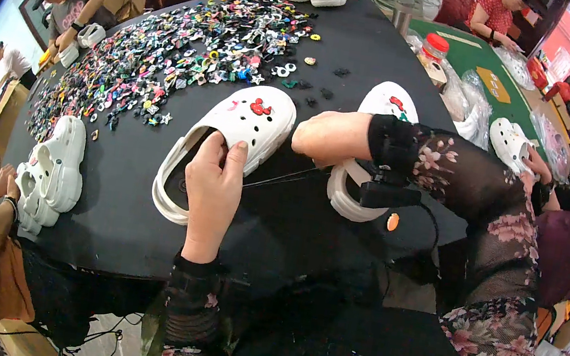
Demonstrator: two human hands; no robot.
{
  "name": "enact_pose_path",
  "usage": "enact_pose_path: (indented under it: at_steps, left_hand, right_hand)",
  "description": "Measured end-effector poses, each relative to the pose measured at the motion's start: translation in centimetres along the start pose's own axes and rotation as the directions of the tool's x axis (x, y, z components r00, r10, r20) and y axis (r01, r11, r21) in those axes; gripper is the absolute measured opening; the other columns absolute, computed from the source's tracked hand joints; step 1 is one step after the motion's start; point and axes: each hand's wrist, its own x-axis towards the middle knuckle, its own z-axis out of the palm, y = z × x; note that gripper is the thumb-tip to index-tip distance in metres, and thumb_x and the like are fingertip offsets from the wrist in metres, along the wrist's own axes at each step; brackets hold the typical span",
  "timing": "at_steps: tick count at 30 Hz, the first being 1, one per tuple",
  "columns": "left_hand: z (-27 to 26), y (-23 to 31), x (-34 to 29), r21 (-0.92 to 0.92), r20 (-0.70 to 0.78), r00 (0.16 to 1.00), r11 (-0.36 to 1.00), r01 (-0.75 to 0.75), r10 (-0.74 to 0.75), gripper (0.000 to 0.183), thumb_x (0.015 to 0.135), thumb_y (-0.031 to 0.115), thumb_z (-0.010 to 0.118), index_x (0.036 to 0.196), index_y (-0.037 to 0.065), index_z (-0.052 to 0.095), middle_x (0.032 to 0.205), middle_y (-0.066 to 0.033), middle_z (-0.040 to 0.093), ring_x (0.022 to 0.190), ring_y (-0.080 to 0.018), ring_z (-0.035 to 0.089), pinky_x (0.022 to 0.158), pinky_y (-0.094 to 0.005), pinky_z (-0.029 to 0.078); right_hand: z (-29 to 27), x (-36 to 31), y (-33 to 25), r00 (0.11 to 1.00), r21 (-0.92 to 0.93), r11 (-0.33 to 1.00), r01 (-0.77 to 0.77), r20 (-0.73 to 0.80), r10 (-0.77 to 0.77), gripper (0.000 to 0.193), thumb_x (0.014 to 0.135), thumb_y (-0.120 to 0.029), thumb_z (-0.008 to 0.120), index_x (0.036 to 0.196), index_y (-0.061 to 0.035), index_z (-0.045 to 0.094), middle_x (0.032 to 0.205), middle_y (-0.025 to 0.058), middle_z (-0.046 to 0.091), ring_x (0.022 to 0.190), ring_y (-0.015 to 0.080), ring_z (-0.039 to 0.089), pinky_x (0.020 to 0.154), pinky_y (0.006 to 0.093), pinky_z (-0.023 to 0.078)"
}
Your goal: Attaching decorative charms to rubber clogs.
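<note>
My left hand [215, 183] grips a white clog [238, 124], fingers inside its foot opening and thumb on the upper. A red charm [261, 106] and a small pink one [233, 105] sit among the clog's holes. To the right of this toe, my right hand [334, 137] is curled closed with the back of the wrist toward me; its fingertips and anything in them are hidden. A second white clog [389, 98], with a red and green charm, lies partly behind my right forearm. Near its heel strap is an orange charm [392, 222].
A wide pile of colourful charms [195, 41] covers the table's far left. Several dark charms [326, 93] lie beyond my clogs. White clogs [57, 168] stand at the left edge, beside a person's hands. Other people handle clogs around the black table [118, 227]. A red-lidded jar [435, 46] stands far right.
</note>
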Motion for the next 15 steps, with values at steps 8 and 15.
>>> enact_pose_path:
  at_steps: [8,15]
  left_hand:
    - [-0.8,-0.3,0.2,0.025,-0.009,1.0,0.999,-0.03,0.03,0.02,0.092,0.014,0.059,0.089,-0.005,0.057,0.069,-0.0128,0.058,0.06,-0.0161,0.052,0.058,-0.0321,0.043]
    - [-0.5,-1.5,0.7,-0.173,0.036,0.997,0.983,0.067,-0.062,0.021,0.093,0.015,0.057,0.09,-0.007,0.057,0.069,-0.0076,0.056,0.061,-0.0114,0.047,0.057,-0.0296,0.04]
  right_hand:
    - [-3.4,-2.3,-1.6,0.863,0.439,0.873,0.211,-0.503,0.044,0.016,0.077,-0.007,0.068,0.088,0.001,0.06,0.079,0.0206,0.062,0.075,0.0352,0.062,0.068,0.0416,0.047]
    - [-2.6,-0.4,-2.9,0.742,0.403,0.867,0.294,-0.668,0.06,0.015,0.079,-0.005,0.066,0.093,0.0019,0.062,0.082,0.0212,0.064,0.08,0.0366,0.065,0.073,0.0411,0.05]
